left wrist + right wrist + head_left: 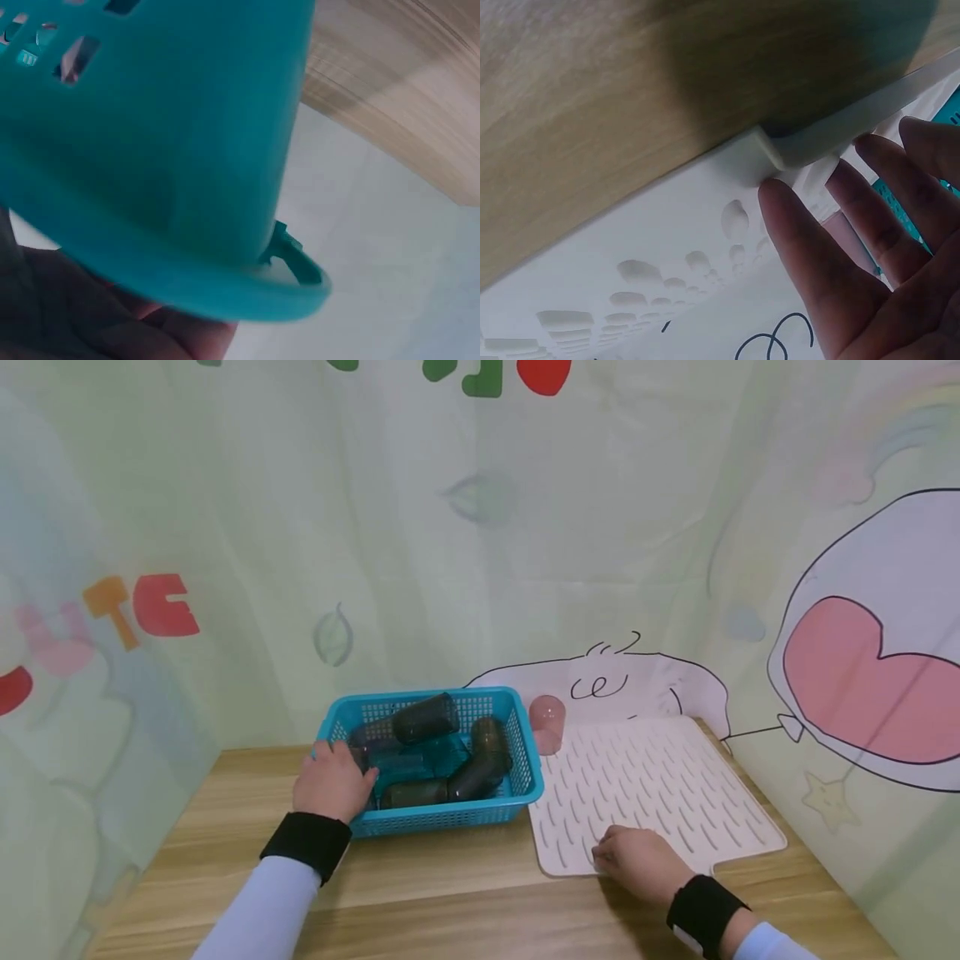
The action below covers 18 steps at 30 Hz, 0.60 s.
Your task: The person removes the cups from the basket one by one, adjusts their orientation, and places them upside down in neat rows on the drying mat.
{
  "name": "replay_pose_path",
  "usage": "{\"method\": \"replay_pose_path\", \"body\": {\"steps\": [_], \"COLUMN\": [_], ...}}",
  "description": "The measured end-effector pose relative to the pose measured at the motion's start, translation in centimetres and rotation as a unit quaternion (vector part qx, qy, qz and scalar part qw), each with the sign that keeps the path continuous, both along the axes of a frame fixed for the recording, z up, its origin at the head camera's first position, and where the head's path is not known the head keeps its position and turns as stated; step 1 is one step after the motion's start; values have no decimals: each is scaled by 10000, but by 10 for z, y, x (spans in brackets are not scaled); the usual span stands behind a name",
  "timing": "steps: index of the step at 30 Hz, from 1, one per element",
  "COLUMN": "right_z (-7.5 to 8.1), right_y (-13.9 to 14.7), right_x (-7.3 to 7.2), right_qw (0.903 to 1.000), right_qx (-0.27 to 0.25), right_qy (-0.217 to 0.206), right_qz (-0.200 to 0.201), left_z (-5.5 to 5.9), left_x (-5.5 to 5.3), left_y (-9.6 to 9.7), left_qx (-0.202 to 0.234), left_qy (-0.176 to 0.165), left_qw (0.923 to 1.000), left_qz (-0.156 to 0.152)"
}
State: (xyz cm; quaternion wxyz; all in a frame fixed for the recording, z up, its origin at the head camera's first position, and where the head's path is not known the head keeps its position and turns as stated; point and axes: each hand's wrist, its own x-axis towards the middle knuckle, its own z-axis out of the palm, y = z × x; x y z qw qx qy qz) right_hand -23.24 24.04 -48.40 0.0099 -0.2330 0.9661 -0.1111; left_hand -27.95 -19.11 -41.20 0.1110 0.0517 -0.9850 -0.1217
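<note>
A blue plastic basket [528, 760] stands on the table with several dark, see-through cups [426, 718] lying in it, and teal ones [446, 753] among them. My left hand [333, 781] reaches over the basket's left rim, thumb beside a dark cup at that end. In the left wrist view the basket's outer wall [172, 150] hides the fingertips, so I cannot tell whether they pinch anything. My right hand [643, 860] is over the front edge of a white ridged mat [645, 785]. In the right wrist view, its loosely bent fingers [802, 247] are at the mat's notched edge.
A pink see-through cup [547, 722] is at the mat's back left corner, close to the basket. Wooden table [420, 902] shows in front of the basket. A printed curtain [420, 552] hangs behind and at both sides.
</note>
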Motion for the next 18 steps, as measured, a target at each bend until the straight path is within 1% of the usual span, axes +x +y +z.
{"method": "replay_pose_path", "body": {"steps": [3, 8, 13, 18], "right_z": [-2, 0, 1, 3], "right_y": [0, 0, 0, -1], "right_x": [0, 1, 3, 5], "right_qw": [10000, 10000, 9999, 9999], "right_qx": [31, -1, -53, -119], "right_qy": [30, 25, 86, 44], "right_qz": [-16, -5, 42, 68], "left_z": [-2, -4, -5, -6], "left_x": [0, 1, 1, 2], "left_y": [1, 2, 2, 2], "left_qx": [-14, 79, 214, 388], "left_qy": [84, 159, 166, 134], "left_qw": [10000, 9998, 9993, 9987], "left_qz": [-11, -112, -264, -293]}}
